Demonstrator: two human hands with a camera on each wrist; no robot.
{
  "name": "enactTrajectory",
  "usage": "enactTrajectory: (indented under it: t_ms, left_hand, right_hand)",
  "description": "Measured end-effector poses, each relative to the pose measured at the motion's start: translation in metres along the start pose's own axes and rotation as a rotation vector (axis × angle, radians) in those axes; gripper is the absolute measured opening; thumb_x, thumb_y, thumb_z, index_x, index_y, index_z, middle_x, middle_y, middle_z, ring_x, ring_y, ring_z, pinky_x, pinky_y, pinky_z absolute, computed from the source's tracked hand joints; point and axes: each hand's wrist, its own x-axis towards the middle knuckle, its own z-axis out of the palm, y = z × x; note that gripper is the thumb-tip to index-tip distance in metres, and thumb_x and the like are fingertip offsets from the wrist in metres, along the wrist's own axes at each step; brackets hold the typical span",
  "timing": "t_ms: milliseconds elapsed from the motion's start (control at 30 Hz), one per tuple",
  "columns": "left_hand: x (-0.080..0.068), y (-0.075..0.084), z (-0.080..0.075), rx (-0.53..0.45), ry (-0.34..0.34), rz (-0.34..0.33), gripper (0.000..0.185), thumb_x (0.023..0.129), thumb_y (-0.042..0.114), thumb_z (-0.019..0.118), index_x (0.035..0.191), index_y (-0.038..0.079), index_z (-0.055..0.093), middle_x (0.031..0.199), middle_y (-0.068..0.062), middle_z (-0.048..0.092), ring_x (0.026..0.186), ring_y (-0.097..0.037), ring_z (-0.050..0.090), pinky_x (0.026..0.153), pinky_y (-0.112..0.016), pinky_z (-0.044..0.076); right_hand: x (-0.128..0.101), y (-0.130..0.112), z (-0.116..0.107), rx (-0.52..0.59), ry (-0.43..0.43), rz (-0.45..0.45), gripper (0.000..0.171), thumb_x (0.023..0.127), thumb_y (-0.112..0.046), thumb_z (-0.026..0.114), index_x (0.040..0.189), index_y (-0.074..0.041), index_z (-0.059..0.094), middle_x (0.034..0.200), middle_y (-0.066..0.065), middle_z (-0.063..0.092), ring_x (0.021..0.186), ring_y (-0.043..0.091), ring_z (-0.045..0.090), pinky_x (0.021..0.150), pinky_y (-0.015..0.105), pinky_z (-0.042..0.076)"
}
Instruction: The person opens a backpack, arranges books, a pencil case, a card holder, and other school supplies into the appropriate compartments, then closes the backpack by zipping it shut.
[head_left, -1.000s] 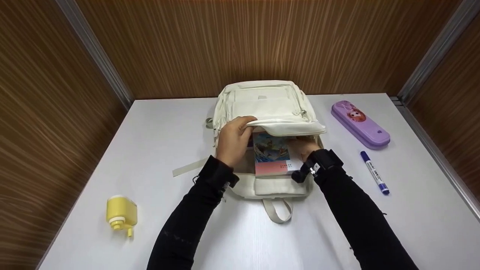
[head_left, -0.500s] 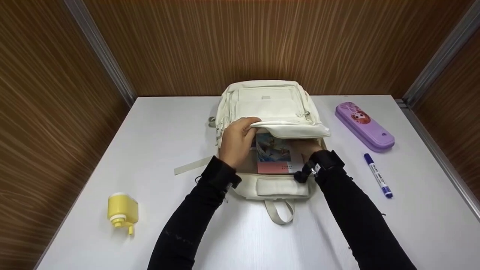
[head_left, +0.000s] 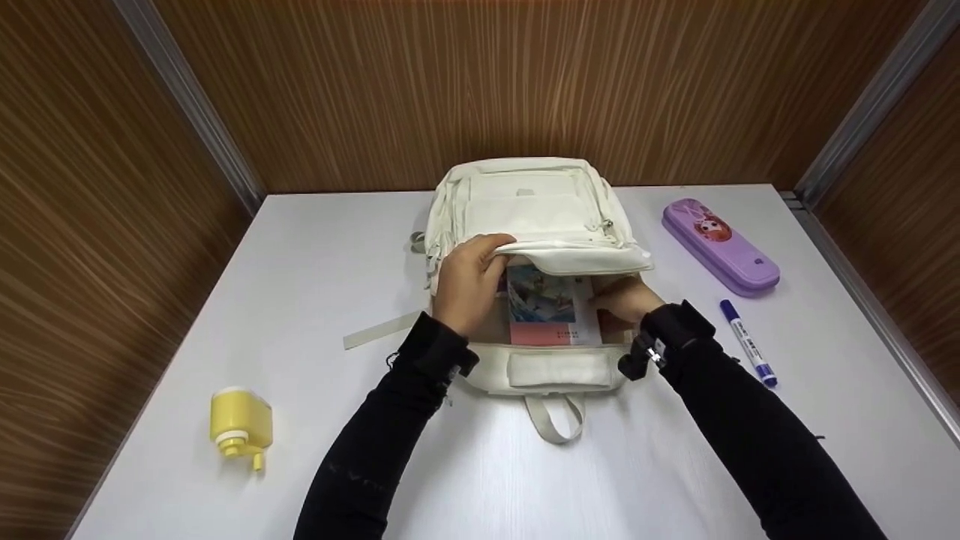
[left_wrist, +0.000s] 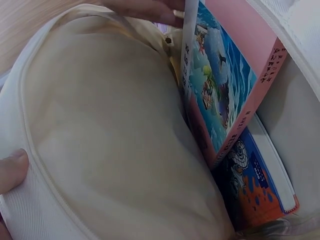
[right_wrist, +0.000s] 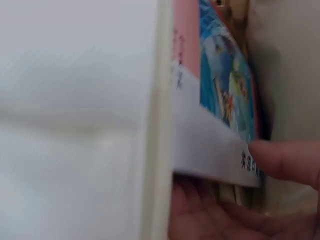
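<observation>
Backpack, cream-coloured, lies on the white worktop with its mouth towards the person. The left hand pinches the edge of the raised flap between thumb and fingers. A book with a pink, white and blue cover sits inside the backpack, and a second book, blue and orange, shows partly behind it in the left wrist view. The right hand is in the mouth at the book's right edge; its thumb tip is at the cover's margin and the other fingers are beside that edge, but I cannot tell whether they grip it. Right of the backpack, a purple case lies at a slant, a blue-capped marker near its closer end. A yellow crank-handled device is well apart, on the worktop's left side.
</observation>
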Motion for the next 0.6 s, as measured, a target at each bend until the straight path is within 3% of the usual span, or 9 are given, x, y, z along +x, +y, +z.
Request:
enactTrajectory:
  t_ms: [67,200,400,467,600]
  left_hand:
    - [-0.0002,0.0001,0.0003,0.001,0.002,0.0,0.019,0.093,0.016,0.064,0.111,0.013,0.072,0.107,-0.001,0.073,0.104,-0.016,0.067,0.093,-0.031,0.05]
    - [-0.0006,0.0002,0.0009,0.001,0.0,-0.004,0.02,0.094,0.016,0.064,0.112,0.013,0.072,0.109,-0.002,0.073,0.106,-0.016,0.067,0.094,-0.031,0.05]
    - [-0.0018,-0.0018,0.0011,-0.021,-0.026,-0.016,0.022,0.095,0.015,0.062,0.115,0.01,0.071,0.112,-0.002,0.072,0.108,-0.016,0.066,0.095,-0.031,0.05]
    - [-0.0016,-0.0019,0.0009,-0.024,-0.024,-0.014,0.021,0.095,0.015,0.063,0.114,0.011,0.071,0.111,-0.002,0.072,0.105,-0.015,0.067,0.093,-0.031,0.05]
    - [-0.0011,-0.0017,0.0011,-0.016,-0.009,-0.004,0.02,0.094,0.016,0.063,0.112,0.012,0.072,0.107,-0.001,0.073,0.102,-0.014,0.067,0.091,-0.031,0.05]
  right_hand:
    - [-0.0026,0.0029,-0.0028,-0.08,-0.008,0.013,0.034,0.084,-0.012,0.068,0.109,0.011,0.066,0.098,0.016,0.072,0.092,0.018,0.065,0.092,0.034,0.051]
    - [-0.0056,0.0062,-0.0031,-0.033,-0.081,0.052,0.042,0.086,-0.013,0.07,0.119,0.012,0.062,0.113,0.023,0.07,0.087,0.018,0.071,0.092,0.035,0.053]
    - [0.0,0.0067,-0.0021,-0.103,-0.109,0.036,0.04,0.088,-0.021,0.069,0.116,0.008,0.066,0.094,0.005,0.075,0.076,0.005,0.063,0.081,0.024,0.05]
    - [0.0012,0.0055,-0.0024,-0.006,-0.144,0.052,0.044,0.092,-0.019,0.065,0.123,0.011,0.059,0.098,0.007,0.074,0.078,0.006,0.065,0.083,0.027,0.053]
    - [0.0006,0.0052,0.0016,0.294,-0.194,0.112,0.054,0.098,-0.014,0.055,0.142,0.01,0.036,0.103,0.011,0.069,0.083,0.013,0.068,0.085,0.033,0.057]
